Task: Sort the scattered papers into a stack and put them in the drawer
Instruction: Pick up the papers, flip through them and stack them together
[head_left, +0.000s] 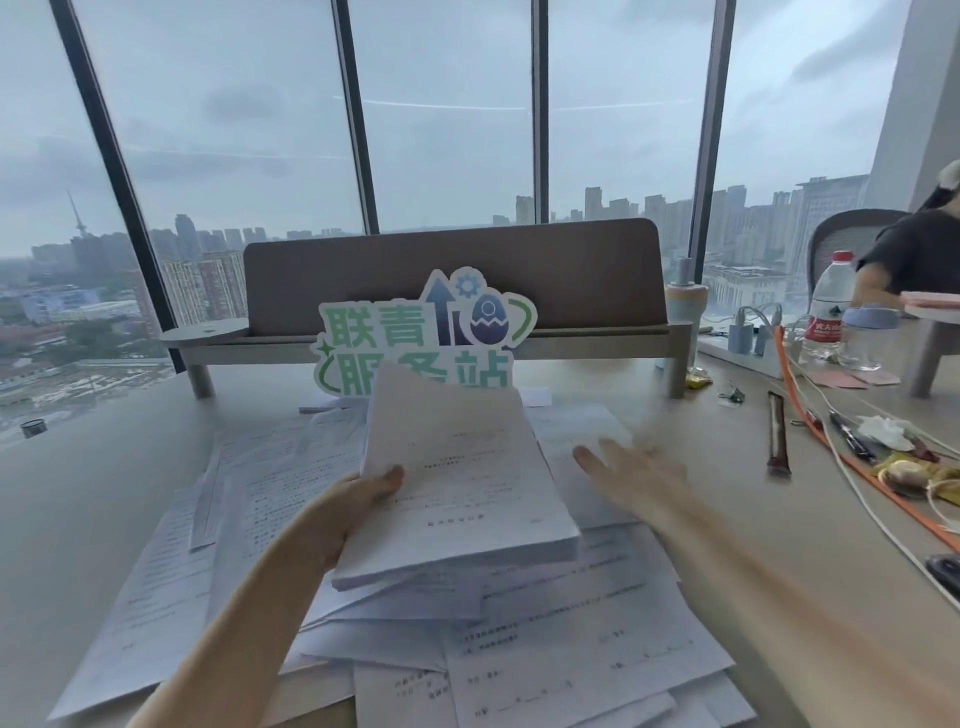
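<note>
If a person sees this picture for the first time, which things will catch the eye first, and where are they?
First comes the thick stack of papers in the middle, gripped at its left edge by the left hand, above loose papers spread over the desk. The right hand, blurred and with fingers spread, reaches over the sheets beside the stack. Behind stands a green and blue sign, before tall windows showing a grey city.

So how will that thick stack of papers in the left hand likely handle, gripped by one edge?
The stack looks thick, so probably heavy for the left hand alone. Its far end already curls, suggesting it flops. The loose, unbound sheets could slide apart if tilted.
</note>
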